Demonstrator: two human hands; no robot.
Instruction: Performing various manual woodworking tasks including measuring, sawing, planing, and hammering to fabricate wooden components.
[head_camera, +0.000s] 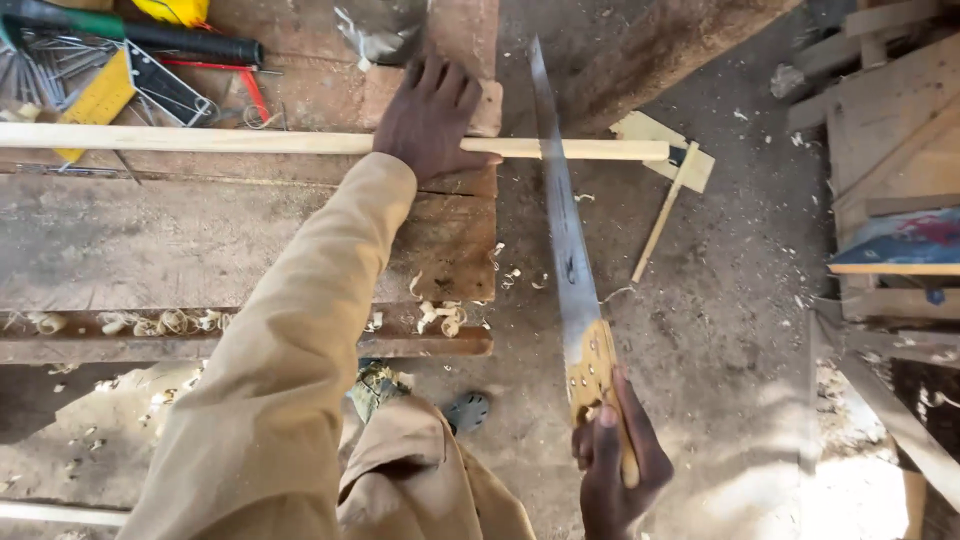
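A long pale wooden strip (200, 141) lies across the workbench (180, 240), its right end sticking out past the bench edge. My left hand (432, 115) presses flat on the strip near that edge. My right hand (612, 460) grips the wooden handle of a hand saw (565, 220). The saw blade runs up and away from me and crosses the overhanging part of the strip just right of my left thumb.
Tools lie at the bench's back left: a yellow square (105, 95), a dark tube (190, 42), nails. Wood shavings (150, 322) gather along the front rail. Offcuts (665, 190) lie on the dirt floor, stacked boards (890, 150) at right. My foot (465, 410) is below the bench.
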